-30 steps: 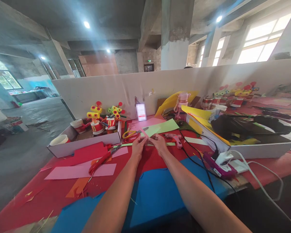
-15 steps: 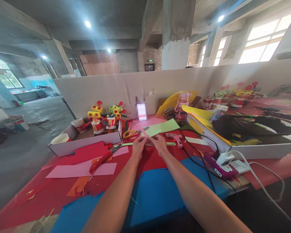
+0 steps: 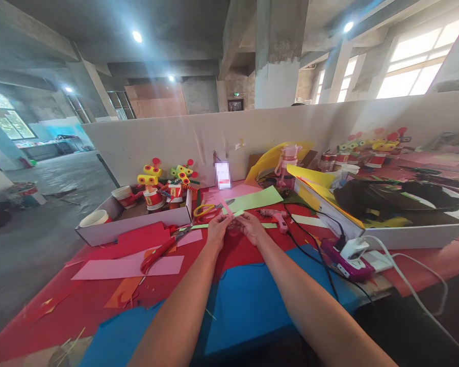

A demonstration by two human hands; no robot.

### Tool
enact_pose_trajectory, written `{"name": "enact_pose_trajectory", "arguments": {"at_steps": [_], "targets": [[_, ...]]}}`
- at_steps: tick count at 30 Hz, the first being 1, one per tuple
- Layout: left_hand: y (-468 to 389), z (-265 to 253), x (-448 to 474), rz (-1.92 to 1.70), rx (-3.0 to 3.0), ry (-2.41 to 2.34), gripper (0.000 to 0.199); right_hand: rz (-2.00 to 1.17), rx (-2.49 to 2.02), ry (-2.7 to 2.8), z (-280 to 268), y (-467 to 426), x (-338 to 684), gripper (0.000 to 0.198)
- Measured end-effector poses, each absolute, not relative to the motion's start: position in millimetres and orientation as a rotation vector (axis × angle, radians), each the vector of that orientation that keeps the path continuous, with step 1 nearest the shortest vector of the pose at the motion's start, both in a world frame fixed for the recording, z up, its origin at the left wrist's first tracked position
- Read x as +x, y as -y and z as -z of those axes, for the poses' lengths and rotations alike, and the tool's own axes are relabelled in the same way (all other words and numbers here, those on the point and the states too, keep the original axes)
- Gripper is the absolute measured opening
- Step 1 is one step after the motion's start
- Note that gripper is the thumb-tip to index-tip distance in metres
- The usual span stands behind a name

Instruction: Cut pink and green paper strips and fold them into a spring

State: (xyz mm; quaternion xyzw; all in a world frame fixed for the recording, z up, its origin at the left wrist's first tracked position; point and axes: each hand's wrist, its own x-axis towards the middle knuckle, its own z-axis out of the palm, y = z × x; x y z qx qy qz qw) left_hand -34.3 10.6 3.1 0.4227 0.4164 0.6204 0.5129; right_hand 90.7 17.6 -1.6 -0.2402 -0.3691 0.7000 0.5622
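Observation:
Over the middle of the table, my left hand [image 3: 218, 229] pinches a narrow pink paper strip [image 3: 226, 206], which sticks up past the fingertips. Close beside it, my right hand [image 3: 251, 228] is closed at the fingertips, where a short end of a light green paper strip [image 3: 238, 213] shows. The fingers hide where the two strips meet. Just beyond the hands lie a wide light green paper sheet [image 3: 258, 199] and yellow-handled scissors [image 3: 205, 209]. To the right of my right hand rests a pink glue gun [image 3: 276, 218].
At left, a white box [image 3: 137, 228] holds paper-cup figures [image 3: 153, 196]. Red-handled scissors [image 3: 155, 257] lie across pink paper [image 3: 99, 269]. Black cables run to a purple power strip [image 3: 346, 262] at right, below another box [image 3: 416, 238]. Blue cloth [image 3: 252, 300] covers the near edge.
The fingers of my right hand have shifted slightly, and a green strip end now shows raised between the hands. The pink strip has tilted a little to the left.

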Motion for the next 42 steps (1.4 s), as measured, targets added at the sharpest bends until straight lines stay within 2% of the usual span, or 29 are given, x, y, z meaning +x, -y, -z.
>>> {"name": "enact_pose_trajectory", "arguments": {"at_steps": [20,28,34,37,42], "targets": [[-7.0,-4.7,-34.0,-1.481,0.934,-0.908,0.034,-1.763,-0.553,0.802,1.4,-16.2,92.0,0.038],[-8.3,-0.8,-36.3,-1.473,0.967,-0.918,0.033,-1.624,-0.609,0.840,1.5,-15.0,86.8,0.039],[-7.1,-5.2,-31.9,-1.450,0.996,-0.929,0.025,-1.389,-0.726,0.854,0.8,-17.4,79.0,0.029],[-4.6,-9.8,-30.4,-1.345,1.062,-0.868,0.027,-1.299,-0.725,0.823,1.3,-19.5,78.5,0.026],[-1.5,-11.3,-29.4,-1.441,1.066,-0.912,0.030,-1.325,-0.741,0.878,1.3,-18.7,78.9,0.029]]}}
